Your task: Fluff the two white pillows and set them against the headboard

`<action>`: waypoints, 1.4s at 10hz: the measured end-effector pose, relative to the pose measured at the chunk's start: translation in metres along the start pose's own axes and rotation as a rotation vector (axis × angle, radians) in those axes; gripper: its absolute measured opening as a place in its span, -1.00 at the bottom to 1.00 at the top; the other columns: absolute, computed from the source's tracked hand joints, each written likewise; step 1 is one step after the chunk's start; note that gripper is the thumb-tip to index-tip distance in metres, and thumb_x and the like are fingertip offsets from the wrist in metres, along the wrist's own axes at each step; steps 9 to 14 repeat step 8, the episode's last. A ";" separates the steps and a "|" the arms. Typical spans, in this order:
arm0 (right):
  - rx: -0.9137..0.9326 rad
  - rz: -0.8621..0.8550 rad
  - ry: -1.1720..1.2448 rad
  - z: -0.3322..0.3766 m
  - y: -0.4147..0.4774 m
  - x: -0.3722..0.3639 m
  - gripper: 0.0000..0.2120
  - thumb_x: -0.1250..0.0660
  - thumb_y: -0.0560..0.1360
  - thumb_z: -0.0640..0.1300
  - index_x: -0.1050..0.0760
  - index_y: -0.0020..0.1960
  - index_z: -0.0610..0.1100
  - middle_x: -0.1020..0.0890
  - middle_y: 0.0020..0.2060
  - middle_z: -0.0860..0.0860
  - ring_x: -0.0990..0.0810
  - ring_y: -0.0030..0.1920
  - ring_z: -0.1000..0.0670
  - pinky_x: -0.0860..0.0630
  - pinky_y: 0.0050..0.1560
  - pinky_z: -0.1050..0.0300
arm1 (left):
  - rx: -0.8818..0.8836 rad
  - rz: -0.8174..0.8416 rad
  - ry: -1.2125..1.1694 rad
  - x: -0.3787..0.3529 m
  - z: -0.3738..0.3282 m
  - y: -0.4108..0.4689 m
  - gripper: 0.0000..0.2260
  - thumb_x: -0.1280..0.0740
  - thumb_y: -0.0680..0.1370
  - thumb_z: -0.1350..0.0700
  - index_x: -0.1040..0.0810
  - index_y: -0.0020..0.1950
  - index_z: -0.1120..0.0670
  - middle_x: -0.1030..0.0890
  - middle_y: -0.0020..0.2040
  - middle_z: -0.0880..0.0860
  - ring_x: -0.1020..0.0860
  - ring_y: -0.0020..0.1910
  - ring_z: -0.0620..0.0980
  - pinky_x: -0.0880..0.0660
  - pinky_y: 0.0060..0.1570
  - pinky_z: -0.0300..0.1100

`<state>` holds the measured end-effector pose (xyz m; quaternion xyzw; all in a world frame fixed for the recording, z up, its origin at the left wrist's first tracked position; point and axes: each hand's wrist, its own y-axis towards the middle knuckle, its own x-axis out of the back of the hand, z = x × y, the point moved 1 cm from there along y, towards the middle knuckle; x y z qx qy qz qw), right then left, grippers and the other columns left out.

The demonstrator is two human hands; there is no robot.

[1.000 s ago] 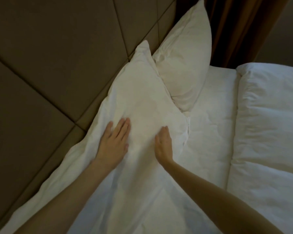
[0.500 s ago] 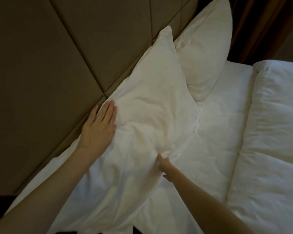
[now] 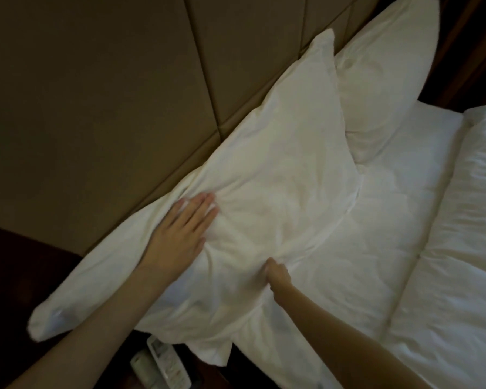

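Two white pillows lean on the brown padded headboard (image 3: 110,108). The near pillow (image 3: 278,164) stretches from the lower left up to a pointed corner at the top middle. My left hand (image 3: 180,234) lies flat on it near the headboard side, fingers together and extended. My right hand (image 3: 275,276) pinches a fold of this pillow's cover at its lower edge, fingers curled under the fabric. The far pillow (image 3: 385,66) stands upright behind it at the upper right, untouched.
A white sheet (image 3: 376,220) covers the mattress, and a folded white duvet (image 3: 474,248) lies along the right. A white remote control (image 3: 166,363) rests on a dark bedside surface at the bottom, below the pillow. A dark curtain hangs at the top right.
My left hand slid from the pillow's middle toward the headboard side. My right hand dropped to the lower edge and closed on the cover. The view shifted left and down, showing the remote.
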<state>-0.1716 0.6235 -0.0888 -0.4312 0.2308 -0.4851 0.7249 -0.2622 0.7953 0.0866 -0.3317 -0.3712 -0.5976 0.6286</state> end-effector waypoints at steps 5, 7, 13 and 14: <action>-0.246 0.382 -0.042 -0.049 -0.009 -0.018 -0.87 -0.20 0.53 -0.14 -0.40 0.04 -0.17 -0.47 0.03 -0.13 -0.52 0.02 -0.16 -0.44 0.02 -0.07 | 0.238 -0.052 0.022 0.008 0.005 -0.042 -0.54 0.00 0.64 0.04 -0.12 0.54 0.12 -0.13 0.56 0.13 -0.13 0.53 0.10 -0.05 0.44 0.17; -0.061 0.334 -0.310 -0.017 -0.025 0.023 -0.90 -0.22 0.50 -0.18 -0.43 -0.06 -0.22 -0.54 -0.17 -0.16 -0.52 -0.25 -0.07 -0.43 -0.21 0.15 | 0.152 -0.166 -0.104 0.027 0.003 -0.036 -0.65 -0.15 0.51 0.26 -0.51 0.26 0.26 -0.48 0.35 0.25 -0.45 0.34 0.21 -0.35 0.32 0.10; 0.009 0.270 -0.241 0.012 -0.036 0.055 -0.87 -0.22 0.51 -0.22 -0.46 -0.01 -0.27 -0.58 -0.08 -0.20 -0.56 -0.22 -0.08 -0.45 -0.21 0.14 | 0.142 -0.214 -0.252 0.043 -0.013 -0.013 -0.74 -0.20 0.51 0.24 -0.61 0.11 0.25 -0.60 0.20 0.22 -0.57 0.20 0.18 -0.46 0.22 0.05; 0.009 0.270 -0.241 0.012 -0.036 0.055 -0.87 -0.22 0.51 -0.22 -0.46 -0.01 -0.27 -0.58 -0.08 -0.20 -0.56 -0.22 -0.08 -0.45 -0.21 0.14 | 0.142 -0.214 -0.252 0.043 -0.013 -0.013 -0.74 -0.20 0.51 0.24 -0.61 0.11 0.25 -0.60 0.20 0.22 -0.57 0.20 0.18 -0.46 0.22 0.05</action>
